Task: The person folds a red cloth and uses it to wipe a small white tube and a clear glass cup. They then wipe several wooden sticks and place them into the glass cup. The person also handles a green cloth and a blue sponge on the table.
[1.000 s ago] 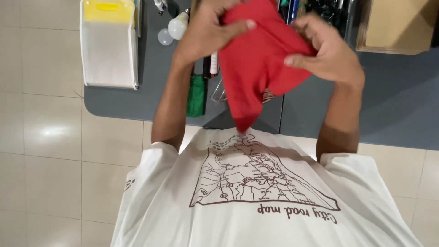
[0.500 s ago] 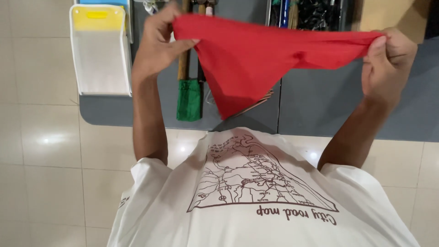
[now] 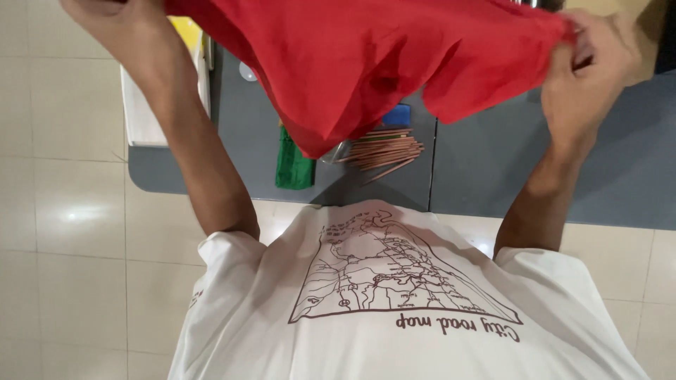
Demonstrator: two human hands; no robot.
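while both arms are raised over the table edge, the red cloth [image 3: 366, 63] hangs spread between the two hands, above the grey tabletop [image 3: 493, 169] and close to the camera. the left hand [image 3: 116, 17] grips one upper corner at the top edge of view; its fingers are cut off by the frame, so whether they pinch or clench cannot be told, though the cloth plainly hangs from it. the right hand [image 3: 598, 70] has its fingers curled and pressed together on the opposite corner, bunching the fabric there.

judgement on handling: the cloth appears thin, light and entirely limp. it sags in the middle and drops to a point between the holds, so it will not keep any shape unsupported. corners or hem are the sound places to grip; it is not fragile and not likely to slip.

surface: a flat grey table with a seam down the middle. on it lie a bundle of brown pencils [image 3: 384, 149], a green item [image 3: 292, 165], a small blue object [image 3: 398, 115] and a white tray [image 3: 144, 112] with a yellow part at the far end.

room: pale glossy floor tiles [image 3: 63, 232] reflecting overhead light.
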